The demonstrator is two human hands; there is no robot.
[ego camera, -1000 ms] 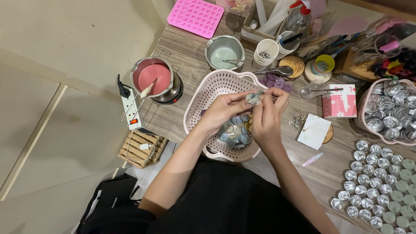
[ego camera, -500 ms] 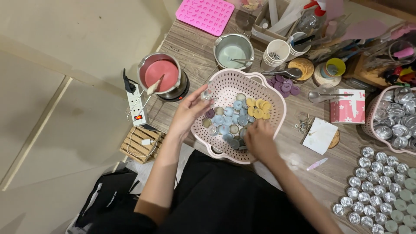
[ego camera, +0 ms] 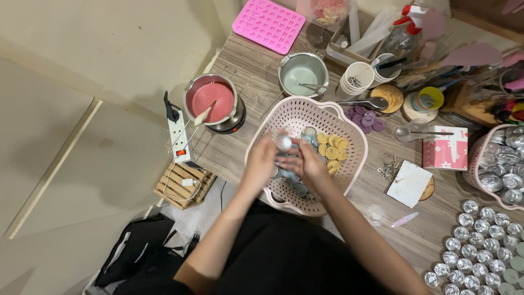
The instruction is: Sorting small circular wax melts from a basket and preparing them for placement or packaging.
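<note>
Both hands meet above the pink plastic basket (ego camera: 356, 158) on the wooden desk (ego camera: 245, 71). Left hand (ego camera: 261, 159) pinches a small silvery tealight cup (ego camera: 283, 143) at its fingertips, while right hand (ego camera: 305, 163) curls in just beside it, fingers bent toward the same cup (whether it actually grips anything I cannot tell). Under them the basket holds blue-grey wax discs (ego camera: 297, 188) and, toward its far right, yellow wax discs (ego camera: 331, 150). Off to the right at the desk's near corner stand rows of empty metal cups (ego camera: 480, 246). Farther out, a pot of pink wax (ego camera: 213, 101) sits at the left by a white power strip (ego camera: 178, 134), a pot of pale green wax (ego camera: 303, 74) lies beyond the basket, and a pink silicone mould (ego camera: 268, 24) rests at the far edge.
</note>
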